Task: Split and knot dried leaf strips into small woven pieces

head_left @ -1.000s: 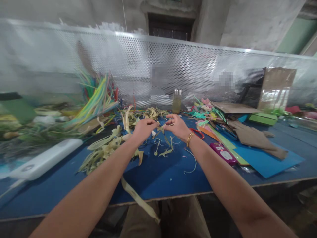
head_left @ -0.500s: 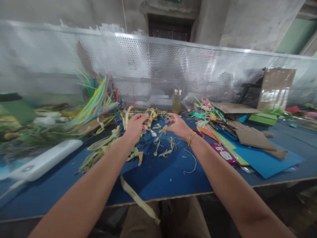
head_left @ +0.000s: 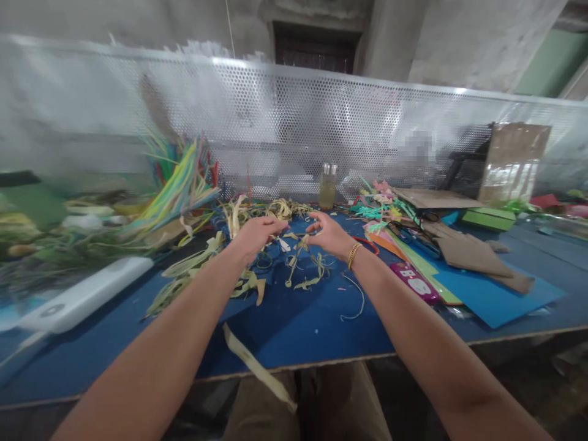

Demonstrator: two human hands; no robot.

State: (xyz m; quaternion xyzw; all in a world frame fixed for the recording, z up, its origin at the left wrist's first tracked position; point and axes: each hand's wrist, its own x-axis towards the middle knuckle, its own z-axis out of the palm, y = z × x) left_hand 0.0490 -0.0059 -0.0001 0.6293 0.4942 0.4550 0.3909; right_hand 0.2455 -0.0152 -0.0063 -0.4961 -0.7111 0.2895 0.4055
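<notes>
My left hand (head_left: 261,234) reaches over the middle of the table, its fingers pressed together and pointing right. Whatever sits at its fingertips is too small to make out. Opposite it, my right hand (head_left: 329,236) has curved fingers, with the thumb against the top of a small bundle of dried husk strips (head_left: 303,278) whose thin ends spread below. A gold bracelet (head_left: 353,255) circles the right wrist. Pale dried husk strips (head_left: 186,278) lie beside my left forearm, and more curled husk (head_left: 282,209) is heaped beyond the hands.
A long strip (head_left: 261,367) hangs over the table's front edge. At left are a white power strip (head_left: 87,294) and colourful stems (head_left: 179,184). A glass bottle (head_left: 327,187) stands behind. To the right lie a purple phone-like object (head_left: 414,283), blue sheets (head_left: 496,300) and cardboard (head_left: 478,254).
My left hand has shifted right and slightly down, its fingers now straighter and nearer the right hand. My right hand and the husk bundle have barely moved.
</notes>
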